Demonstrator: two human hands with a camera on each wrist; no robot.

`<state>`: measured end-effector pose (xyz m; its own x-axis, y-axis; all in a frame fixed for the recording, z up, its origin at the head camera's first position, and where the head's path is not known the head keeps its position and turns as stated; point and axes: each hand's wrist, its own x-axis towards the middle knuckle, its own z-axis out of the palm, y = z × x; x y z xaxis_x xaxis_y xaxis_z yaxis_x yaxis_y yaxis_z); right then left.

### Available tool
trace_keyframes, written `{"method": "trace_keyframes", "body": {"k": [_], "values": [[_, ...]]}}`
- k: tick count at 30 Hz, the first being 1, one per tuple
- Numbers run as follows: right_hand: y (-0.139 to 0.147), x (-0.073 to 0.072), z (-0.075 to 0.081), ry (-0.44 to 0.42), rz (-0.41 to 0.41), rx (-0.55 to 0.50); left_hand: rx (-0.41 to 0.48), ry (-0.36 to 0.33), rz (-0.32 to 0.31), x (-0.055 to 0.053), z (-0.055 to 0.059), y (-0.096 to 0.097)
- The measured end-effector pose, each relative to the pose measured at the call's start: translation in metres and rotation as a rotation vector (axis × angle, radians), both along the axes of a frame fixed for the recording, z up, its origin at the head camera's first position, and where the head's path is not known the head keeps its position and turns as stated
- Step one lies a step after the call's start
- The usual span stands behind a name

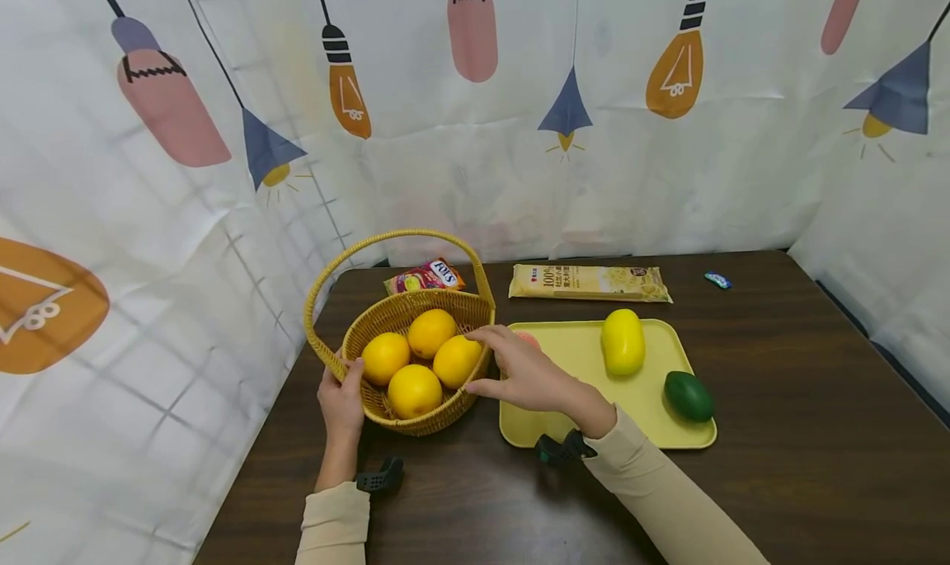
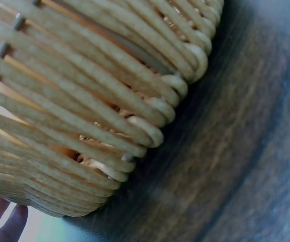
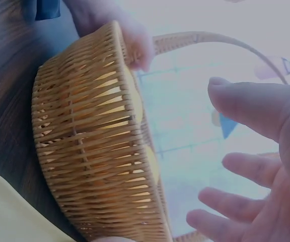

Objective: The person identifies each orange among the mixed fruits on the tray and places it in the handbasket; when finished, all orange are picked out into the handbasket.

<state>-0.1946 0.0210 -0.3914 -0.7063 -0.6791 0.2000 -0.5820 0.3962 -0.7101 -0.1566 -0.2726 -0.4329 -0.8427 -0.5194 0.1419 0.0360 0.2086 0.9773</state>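
Note:
A woven wicker basket [image 1: 426,421] with a tall handle stands on the left part of the table, holding several round yellow lemons [image 1: 415,391]. At the basket's left side, my left hand [image 1: 341,404] grips the rim near the foot of the handle, thumb at the edge. My right hand [image 1: 530,375] hovers by the right rim, thumb and fingers spread apart with nothing between them. In the right wrist view these fingers [image 3: 256,169] show beside the basket's wall [image 3: 92,136]. Weave and dark tabletop fill most of the left wrist view.
Right of the basket lies a yellow tray [image 1: 571,342] with a yellow mango [image 1: 623,342], a green avocado [image 1: 688,397] and a pinkish fruit [image 1: 528,339] partly behind my hand. Along the back are a red snack bag [image 1: 426,277], a pasta packet [image 1: 590,283] and a small blue wrapper [image 1: 717,280].

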Motion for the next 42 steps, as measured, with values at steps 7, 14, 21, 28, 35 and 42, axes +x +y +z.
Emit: {"method": "trace_keyframes", "body": {"k": [7,14,21,28,35,42], "values": [[0.015,0.007,0.003,-0.018,0.000,0.016,-0.003,-0.020,0.004,0.001,0.000,-0.002],[0.030,0.003,0.007,-0.030,-0.041,-0.024,-0.019,-0.003,0.036,-0.003,-0.012,-0.008],[0.049,-0.002,0.015,0.000,-0.091,-0.113,-0.053,0.038,0.063,-0.003,-0.013,-0.006],[0.064,-0.006,0.017,0.032,-0.129,-0.167,-0.034,0.019,0.037,-0.009,-0.015,-0.007],[0.072,-0.004,0.020,0.002,-0.163,-0.198,-0.116,0.023,0.056,-0.014,-0.035,-0.014],[0.071,-0.010,0.027,0.025,-0.171,-0.234,-0.337,0.236,0.183,-0.002,-0.024,-0.021]]}}
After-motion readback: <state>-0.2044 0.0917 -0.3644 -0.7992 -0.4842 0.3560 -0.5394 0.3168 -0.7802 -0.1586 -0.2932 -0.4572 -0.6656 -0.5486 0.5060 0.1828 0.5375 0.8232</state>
